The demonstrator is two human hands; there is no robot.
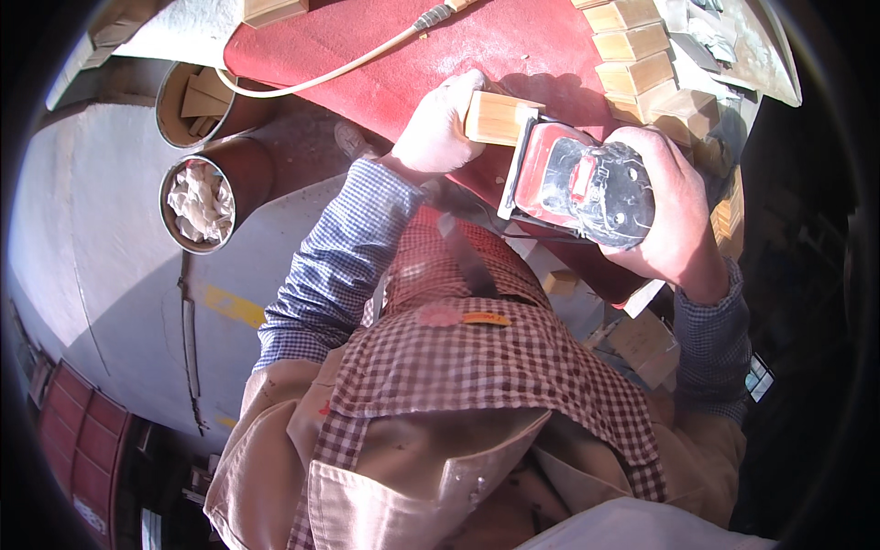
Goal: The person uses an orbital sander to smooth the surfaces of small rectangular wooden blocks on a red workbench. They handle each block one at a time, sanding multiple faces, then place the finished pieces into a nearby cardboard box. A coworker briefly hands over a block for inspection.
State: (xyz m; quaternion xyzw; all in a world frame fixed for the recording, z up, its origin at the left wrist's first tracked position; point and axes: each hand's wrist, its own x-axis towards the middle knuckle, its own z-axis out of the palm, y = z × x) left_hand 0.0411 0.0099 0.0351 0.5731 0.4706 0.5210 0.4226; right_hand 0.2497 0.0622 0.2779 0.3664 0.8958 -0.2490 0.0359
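In my left hand (440, 130) is a small pale wooden box (500, 118), gripped at its left end above a red-covered worktable (330, 58). My right hand (670, 199) clasps the dusty black body of a red and black electric sheet sander (584, 182). The sander is tilted on its side, and its flat sanding pad (517, 165) faces the box. Pad and box meet or overlap at the box's right end; the exact contact is hidden.
Several similar wooden boxes (634, 42) are lined up along the table's right side. A pale cable (330, 74) crosses the red cover. On the floor at left stand a drum with crumpled white material (201, 199) and another holding board scraps (206, 96).
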